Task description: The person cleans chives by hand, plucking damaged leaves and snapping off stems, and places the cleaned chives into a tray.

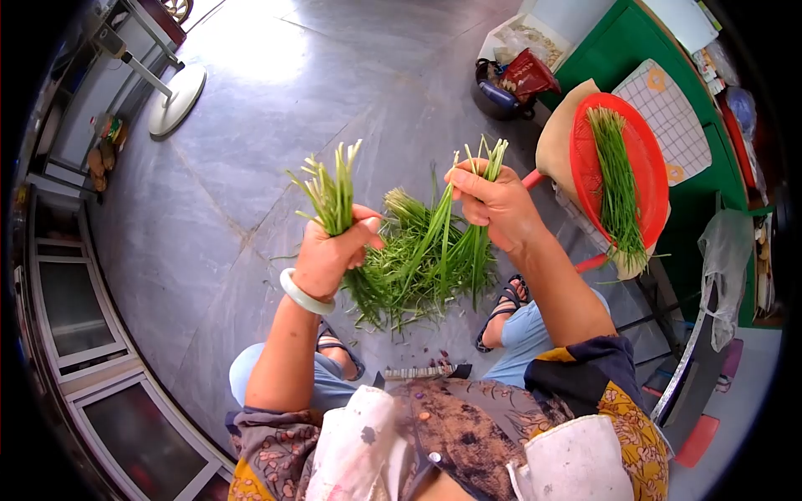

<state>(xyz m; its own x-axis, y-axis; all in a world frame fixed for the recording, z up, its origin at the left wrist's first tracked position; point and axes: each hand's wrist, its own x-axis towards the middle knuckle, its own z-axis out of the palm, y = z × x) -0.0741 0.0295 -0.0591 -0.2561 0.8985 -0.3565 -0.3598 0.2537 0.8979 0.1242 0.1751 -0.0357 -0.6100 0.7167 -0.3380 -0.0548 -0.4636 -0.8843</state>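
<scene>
My left hand is closed around an upright bunch of garlic chives, pale cut ends upward and green leaves trailing below. To its right, my right hand grips a smaller bunch of chives near the pale ends, with the leaves hanging down. A few stalks stand out at its thumb and fingertips. Below and between both hands, a loose heap of chives lies on the floor, with a bundle of pale ends at its top. Another neat bundle of chives rests in a red plastic basket on the right.
A green cabinet stands behind the basket. A dark pot holding a red packet is at the upper right. On the left are a round white stand base and glass-fronted cabinet doors. My sandalled feet flank the heap.
</scene>
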